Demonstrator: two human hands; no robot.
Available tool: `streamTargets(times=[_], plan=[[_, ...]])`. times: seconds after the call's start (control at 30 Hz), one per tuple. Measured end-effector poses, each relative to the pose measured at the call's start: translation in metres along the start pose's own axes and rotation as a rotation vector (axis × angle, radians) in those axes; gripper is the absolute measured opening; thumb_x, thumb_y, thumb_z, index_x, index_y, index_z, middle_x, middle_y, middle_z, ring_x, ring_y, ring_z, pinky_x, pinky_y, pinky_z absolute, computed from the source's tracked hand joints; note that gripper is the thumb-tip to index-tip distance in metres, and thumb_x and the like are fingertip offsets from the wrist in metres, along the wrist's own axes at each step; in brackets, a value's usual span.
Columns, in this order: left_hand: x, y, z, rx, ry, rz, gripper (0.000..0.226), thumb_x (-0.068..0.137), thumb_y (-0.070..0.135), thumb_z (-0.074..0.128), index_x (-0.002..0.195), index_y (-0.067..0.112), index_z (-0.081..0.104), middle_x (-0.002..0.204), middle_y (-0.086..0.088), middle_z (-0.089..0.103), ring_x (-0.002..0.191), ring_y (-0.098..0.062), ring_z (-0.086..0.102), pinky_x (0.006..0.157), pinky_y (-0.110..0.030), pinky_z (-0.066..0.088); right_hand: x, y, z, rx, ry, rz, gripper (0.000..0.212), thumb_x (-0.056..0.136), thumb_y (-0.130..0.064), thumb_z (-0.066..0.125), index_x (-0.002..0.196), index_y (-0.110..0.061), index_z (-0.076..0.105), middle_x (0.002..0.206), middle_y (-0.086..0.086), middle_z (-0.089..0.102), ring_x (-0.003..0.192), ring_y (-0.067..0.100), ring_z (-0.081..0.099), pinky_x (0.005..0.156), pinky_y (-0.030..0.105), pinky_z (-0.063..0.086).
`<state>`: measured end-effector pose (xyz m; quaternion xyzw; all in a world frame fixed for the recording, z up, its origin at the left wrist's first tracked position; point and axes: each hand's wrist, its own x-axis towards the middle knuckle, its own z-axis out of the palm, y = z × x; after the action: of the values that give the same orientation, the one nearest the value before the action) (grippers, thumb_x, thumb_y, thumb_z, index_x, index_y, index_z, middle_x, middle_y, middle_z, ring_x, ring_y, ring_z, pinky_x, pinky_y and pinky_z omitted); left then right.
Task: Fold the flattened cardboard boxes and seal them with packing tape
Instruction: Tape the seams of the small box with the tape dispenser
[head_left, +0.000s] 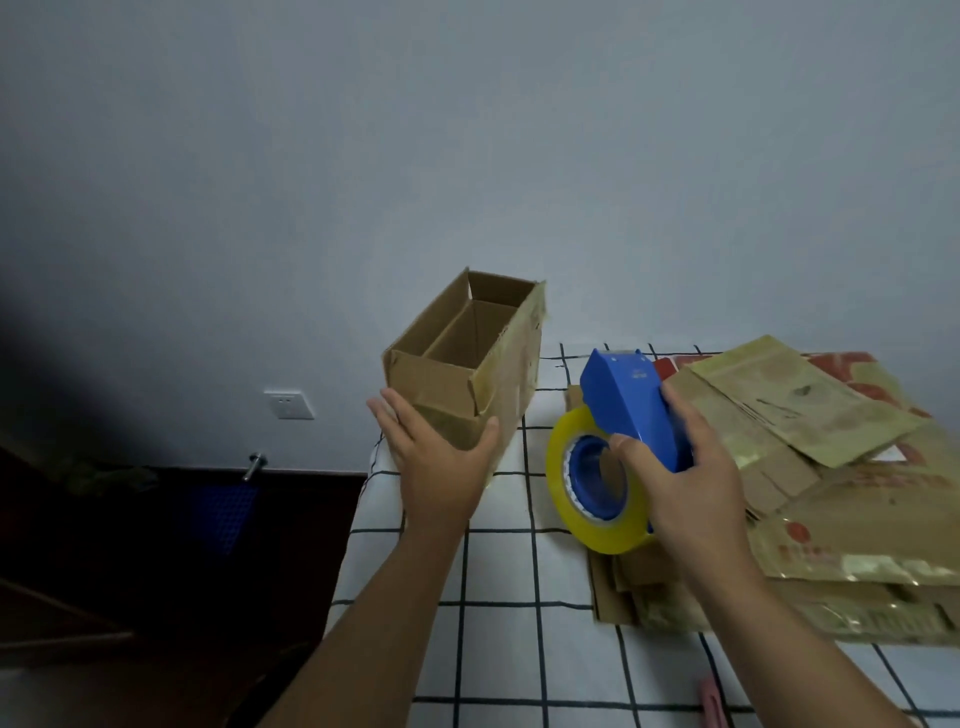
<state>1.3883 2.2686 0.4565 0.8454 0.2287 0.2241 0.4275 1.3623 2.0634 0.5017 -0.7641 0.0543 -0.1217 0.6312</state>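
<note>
- Right hand (685, 467) nearest; its fingers (628, 447) clamped round the blue tape dispenser (631, 402), yellow tape roll (592, 483) hanging below, seemingly ready for sealing
- Left hand (434, 452) has fingers spread and thumb against the near end of the cardboard box (467, 364), probably steadying it
- Box stands open-topped at the edge of the checked sheet (519, 571)
- Flattened boxes (810, 467) piled to the right, still unfolded
- Grey wall (467, 156) behind

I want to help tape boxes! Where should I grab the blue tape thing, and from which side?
Probably the way the right hand holds it: fingers wrapped round the dispenser's blue body, coming from the near end. That part is long and narrow enough to grip, and it keeps fingers off the yellow roll and the far end.
</note>
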Motion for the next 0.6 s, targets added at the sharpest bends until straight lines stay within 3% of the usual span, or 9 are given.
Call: streamTargets(times=[0.07,0.17,0.3,0.37,0.43,0.6], plan=[[0.001,0.002,0.007,0.011,-0.031,-0.083,0.133,0.071,0.064,0.075,0.154,0.015,-0.016,0.163,-0.007,-0.009,0.147,-0.035,0.018,0.107,-0.049,0.037,0.001,-0.001,-0.001,0.004,-0.006,-0.005,0.068,0.08,-0.033,0.077,0.142,-0.04,0.048,0.13,-0.012,0.055,0.112,0.011,0.057,0.084,0.03,0.053],[0.01,-0.001,0.011,-0.027,-0.034,-0.114,0.127,0.075,0.056,0.076,0.155,0.016,-0.014,0.159,-0.011,0.006,0.138,-0.037,0.035,0.102,-0.05,0.042,0.002,-0.003,-0.003,0.011,-0.015,-0.008,0.069,0.079,-0.034,0.077,0.141,-0.042,0.047,0.126,-0.014,0.054,0.11,0.008,0.058,0.081,0.028,0.053],[0.031,-0.006,0.009,-0.087,0.007,-0.043,0.08,0.094,0.031,0.063,0.157,0.018,0.015,0.148,-0.016,0.029,0.13,-0.032,0.044,0.102,-0.031,0.035,0.008,-0.007,-0.008,0.025,-0.014,-0.03,0.067,0.08,-0.031,0.077,0.14,-0.042,0.048,0.121,-0.022,0.054,0.109,0.002,0.057,0.079,0.024,0.053],[0.046,-0.008,0.011,-0.047,0.002,0.007,0.063,0.099,0.027,0.056,0.155,0.02,0.027,0.142,-0.014,0.045,0.129,-0.03,0.047,0.102,-0.031,0.036,0.012,-0.008,-0.01,0.022,-0.007,-0.048,0.067,0.081,-0.03,0.077,0.14,-0.04,0.049,0.12,-0.026,0.054,0.109,-0.001,0.057,0.078,0.02,0.052],[0.061,-0.007,0.015,-0.043,-0.024,0.022,0.058,0.1,0.025,0.053,0.154,0.026,0.03,0.138,-0.007,0.055,0.127,-0.027,0.051,0.102,-0.036,0.04,0.017,-0.008,-0.012,0.022,0.0,-0.056,0.067,0.081,-0.03,0.077,0.141,-0.038,0.049,0.124,-0.021,0.056,0.109,0.001,0.058,0.077,0.019,0.051],[0.09,0.002,0.032,-0.021,-0.103,0.002,0.053,0.104,0.024,0.045,0.152,0.04,0.027,0.136,-0.001,0.058,0.125,-0.027,0.053,0.101,-0.038,0.042,0.026,-0.005,-0.013,0.026,0.011,-0.061,0.067,0.081,-0.03,0.077,0.141,-0.039,0.049,0.129,-0.015,0.057,0.11,0.006,0.059,0.078,0.023,0.053]])
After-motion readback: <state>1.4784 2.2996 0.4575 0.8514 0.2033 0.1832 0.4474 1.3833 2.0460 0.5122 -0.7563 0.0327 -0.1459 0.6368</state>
